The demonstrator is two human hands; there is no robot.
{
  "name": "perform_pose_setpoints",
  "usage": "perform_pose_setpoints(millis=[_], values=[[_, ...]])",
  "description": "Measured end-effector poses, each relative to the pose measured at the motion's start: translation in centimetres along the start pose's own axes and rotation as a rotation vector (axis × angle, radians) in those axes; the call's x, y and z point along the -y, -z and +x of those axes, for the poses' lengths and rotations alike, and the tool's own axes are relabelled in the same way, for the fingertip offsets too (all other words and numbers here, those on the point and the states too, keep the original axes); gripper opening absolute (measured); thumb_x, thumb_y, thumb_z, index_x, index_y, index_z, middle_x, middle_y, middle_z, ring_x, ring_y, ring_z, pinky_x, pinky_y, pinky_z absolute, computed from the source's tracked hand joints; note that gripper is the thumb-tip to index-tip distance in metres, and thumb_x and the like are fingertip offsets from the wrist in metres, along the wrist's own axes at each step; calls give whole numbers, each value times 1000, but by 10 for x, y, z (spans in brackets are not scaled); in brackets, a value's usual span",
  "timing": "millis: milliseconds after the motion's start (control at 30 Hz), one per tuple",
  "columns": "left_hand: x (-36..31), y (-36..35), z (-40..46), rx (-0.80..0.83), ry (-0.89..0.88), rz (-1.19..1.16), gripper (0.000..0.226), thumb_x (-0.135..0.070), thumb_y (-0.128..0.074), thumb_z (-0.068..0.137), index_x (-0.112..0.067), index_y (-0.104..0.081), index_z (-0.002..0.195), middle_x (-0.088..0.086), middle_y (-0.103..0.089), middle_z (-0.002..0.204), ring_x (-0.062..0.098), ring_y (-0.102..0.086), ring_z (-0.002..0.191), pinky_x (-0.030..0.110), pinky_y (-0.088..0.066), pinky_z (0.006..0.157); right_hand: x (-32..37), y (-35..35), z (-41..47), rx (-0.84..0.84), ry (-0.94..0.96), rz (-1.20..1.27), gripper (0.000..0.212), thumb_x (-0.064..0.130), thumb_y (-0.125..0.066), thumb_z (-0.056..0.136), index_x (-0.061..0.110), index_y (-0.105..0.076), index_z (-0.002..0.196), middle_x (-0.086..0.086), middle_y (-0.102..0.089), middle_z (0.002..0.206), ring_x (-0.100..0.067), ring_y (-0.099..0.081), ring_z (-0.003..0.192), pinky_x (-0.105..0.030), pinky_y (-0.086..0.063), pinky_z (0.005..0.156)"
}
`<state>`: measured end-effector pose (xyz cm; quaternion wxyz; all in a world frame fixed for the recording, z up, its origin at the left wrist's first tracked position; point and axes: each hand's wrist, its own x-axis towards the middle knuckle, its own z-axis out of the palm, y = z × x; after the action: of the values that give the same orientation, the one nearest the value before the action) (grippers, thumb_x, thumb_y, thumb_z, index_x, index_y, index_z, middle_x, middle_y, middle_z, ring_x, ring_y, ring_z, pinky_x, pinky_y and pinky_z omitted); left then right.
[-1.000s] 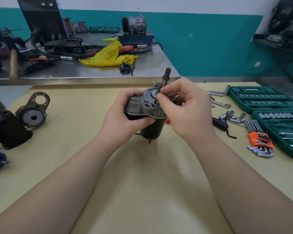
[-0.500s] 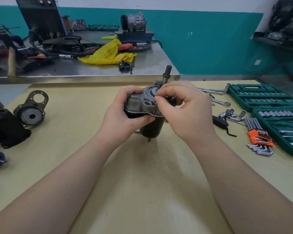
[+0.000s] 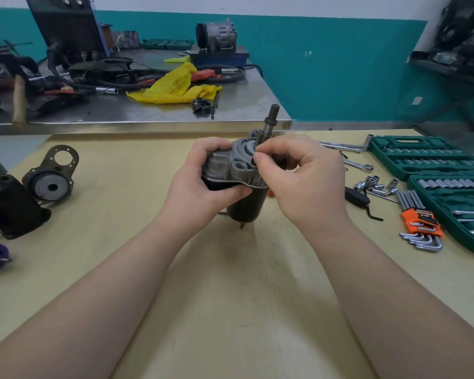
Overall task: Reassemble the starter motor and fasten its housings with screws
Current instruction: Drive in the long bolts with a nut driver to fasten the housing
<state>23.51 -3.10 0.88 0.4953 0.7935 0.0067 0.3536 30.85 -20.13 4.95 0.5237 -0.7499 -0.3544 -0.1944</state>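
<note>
Black motor body point(image 3: 246, 206) half-hidden behind hands

No text, brand or number is showing clearly enough to be read. The orange holder point(image 3: 421, 218) of the hex keys, lying just in front of the green socket case point(image 3: 433, 160), is carrying dark print, but the letters are blurring out. Right of that case, a small pale plate point(image 3: 416, 100) on the teal wall is showing no legible marking.
</note>
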Motion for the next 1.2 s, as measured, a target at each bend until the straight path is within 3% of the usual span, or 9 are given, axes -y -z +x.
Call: perform_pose_setpoints(millis=[267, 500, 567, 633, 767, 867, 967, 1033, 1200], values=[[0, 0, 0, -6, -14, 8, 69, -31, -95, 67, -56, -56, 117, -28, -69, 117, 0, -69, 110, 11, -53, 87, -1, 1, -1, -18, 58, -19, 12, 9, -80, 90, 18, -85, 96, 12, -73, 96, 6, -63, 91, -6, -45, 80], [2, 0, 0, -15, -28, 4, 69, -29, -95, 68, -53, -56, 119, -29, -68, 117, 0, -69, 110, 12, -53, 88, -3, 1, -1, 19, 89, -14, 11, 10, -79, 91, 16, -85, 99, 11, -73, 96, 5, -64, 91, -9, -48, 79], [3, -1, 0, -12, -36, 12, 72, -27, -96, 69, -53, -55, 122, -29, -67, 119, 0, -68, 111, 12, -53, 89, -6, 3, -2, 11, 68, 49, 12, 11, -80, 92, 18, -84, 100, 12, -75, 97, 0, -67, 92, -17, -55, 78], [6, -1, -1, -12, -35, 18, 76, -26, -96, 68, -50, -55, 127, -27, -66, 122, 2, -67, 114, 13, -53, 92, -9, 8, -1, -61, 39, 148, 16, 13, -80, 92, 27, -82, 100, 15, -76, 95, -7, -71, 91, -23, -59, 76], [10, 0, -3, -48, -8, 4, 81, -31, -97, 66, -49, -54, 132, -27, -66, 123, -1, -66, 114, 10, -52, 91, -28, 22, 13, -320, -128, 352, 17, 22, -80, 90, 38, -81, 91, 12, -80, 87, -7, -75, 84, -19, -58, 74], [14, -1, -5, -78, 67, -46, 92, -38, -100, 61, -52, -49, 136, -25, -70, 120, 1, -71, 111, 24, -58, 90, -59, 32, 23, -394, -291, 282, 19, 22, -78, 89, 40, -79, 83, 17, -79, 82, 2, -73, 80, -13, -55, 71], [17, -3, -7, -107, 124, -93, 91, -34, -101, 59, -48, -52, 134, -18, -74, 121, 5, -73, 111, 38, -57, 94, -88, 35, 24, -203, -434, 65, 21, 19, -74, 89, 34, -78, 76, 21, -76, 77, 8, -66, 71, -12, -50, 66], [20, -4, -7, -121, 146, -121, 81, -34, -101, 59, -42, -60, 128, -14, -75, 123, 8, -72, 113, 41, -58, 93, -98, 36, 27, -20, -524, -88, 19, 18, -70, 87, 26, -78, 71, 15, -74, 71, 0, -63, 67, -20, -50, 61], [26, -2, -12, -150, 199, -175, 74, -51, -99, 56, -42, -67, 122, -10, -76, 122, 11, -74, 108, 32, -58, 79, -97, 31, 26, 563, -556, -715, 29, 42, -70, 83, 16, -74, 74, 2, -65, 65, -23, -64, 66, -30, -53, 62]])
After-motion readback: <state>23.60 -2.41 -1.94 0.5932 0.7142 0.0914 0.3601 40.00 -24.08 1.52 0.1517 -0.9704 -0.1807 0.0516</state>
